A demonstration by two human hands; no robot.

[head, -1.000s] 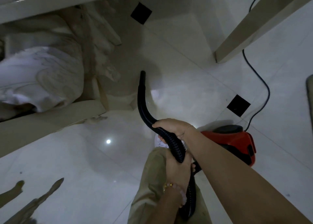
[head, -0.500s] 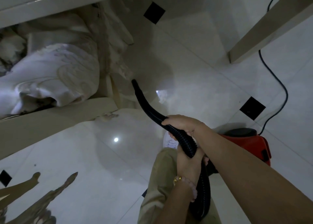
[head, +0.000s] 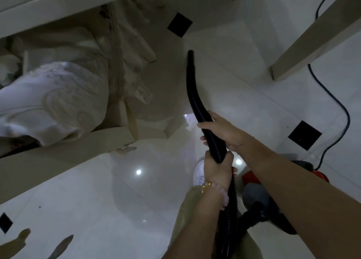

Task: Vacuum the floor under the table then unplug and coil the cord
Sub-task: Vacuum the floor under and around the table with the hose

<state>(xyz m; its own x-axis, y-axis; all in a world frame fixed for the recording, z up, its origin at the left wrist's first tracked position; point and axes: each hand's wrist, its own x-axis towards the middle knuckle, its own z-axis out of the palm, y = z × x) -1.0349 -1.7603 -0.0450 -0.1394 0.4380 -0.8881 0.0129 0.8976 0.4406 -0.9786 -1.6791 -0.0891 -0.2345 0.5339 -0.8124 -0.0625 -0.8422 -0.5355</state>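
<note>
Black and bendy, the hose (head: 197,102) runs from the person's hands out over the white floor (head: 97,200). Its tip lies near the top of the view, close to a small black tile (head: 179,24), in the shadow beside the desk's carved base (head: 64,94).

The right hand (head: 222,130) holds the hose farther up. Its fingers are curled around the hose from the right side. The left hand (head: 216,169) holds it just below, touching the right hand, with its fingers wrapped tight around the ridged part. A bead bracelet (head: 216,190) with a gold bit sits on the left wrist.

The hose goes down past the left arm and a tan trouser leg (head: 187,209). A white shoe (head: 199,173) shows behind the left hand.

The red vacuum (head: 252,178) sits on the floor under the right arm, which hides most of it. A thin black cord (head: 340,106) snakes away from it across the floor, past a pale desk leg (head: 312,37) and another black tile (head: 304,135). It is not coiled.
</note>
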